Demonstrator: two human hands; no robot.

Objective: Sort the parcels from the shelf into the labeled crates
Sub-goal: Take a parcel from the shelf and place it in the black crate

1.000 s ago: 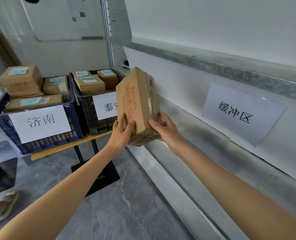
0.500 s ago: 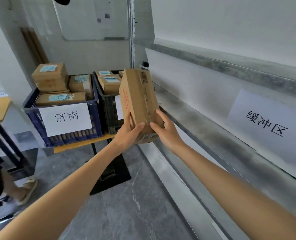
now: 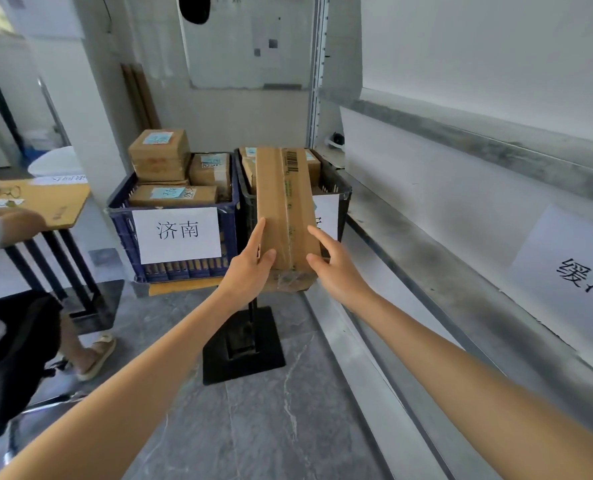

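Grey floor (image 3: 253, 427), blue crate (image 3: 122, 230) beside black crate (image 3: 343, 188), left hand (image 3: 250, 273) and right hand (image 3: 336, 271) gripping upright box (image 3: 284, 209) between them

A long cardboard parcel (image 3: 284, 209) is held upright between the left hand (image 3: 251, 271) and the right hand (image 3: 338, 275). It is gripped near its lower end, and a barcode is seen near its top. It is held in front of the black crate (image 3: 246, 216), whose white label (image 3: 327, 213) is half hidden behind it. Just beside that crate, to the left, a blue crate (image 3: 122, 230) marked 济南 is filled with labelled boxes (image 3: 160, 157). Both crates are set on a wooden board (image 3: 180, 289). A metal shelf (image 3: 426, 265) bearing a paper sign (image 3: 565, 271) is seen at the right. Another person's sandalled foot (image 3: 97, 355) is seen at the left.
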